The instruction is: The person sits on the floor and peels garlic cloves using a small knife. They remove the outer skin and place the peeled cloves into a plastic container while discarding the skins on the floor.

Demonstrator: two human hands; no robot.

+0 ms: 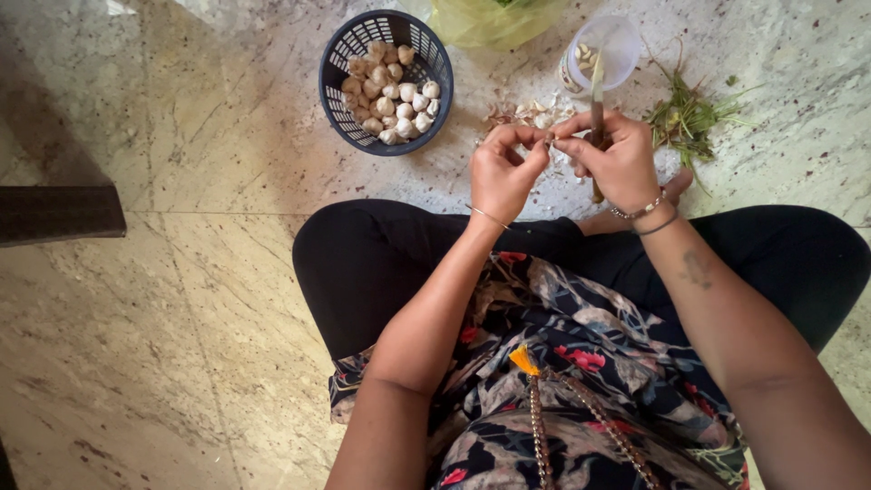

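Sitting on the stone floor (163, 299), a dark plastic basket (337, 100) holds garlic bulbs (392, 91); a green bag (494, 20) and clear cup (610, 50) stand further right. The left hand (501, 172) pinches a small clove (548, 141) (mostly hidden), fingertips pressed together. The right hand (617, 159) curls around a knife (597, 104), thumb touching the clove.

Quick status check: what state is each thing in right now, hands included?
Left hand: pinching a garlic clove.
Right hand: gripping a knife, blade pointing away.
Basket: upright, partly filled with garlic.
Clear container: open, few peeled cloves inside.
Peels: loose on floor.
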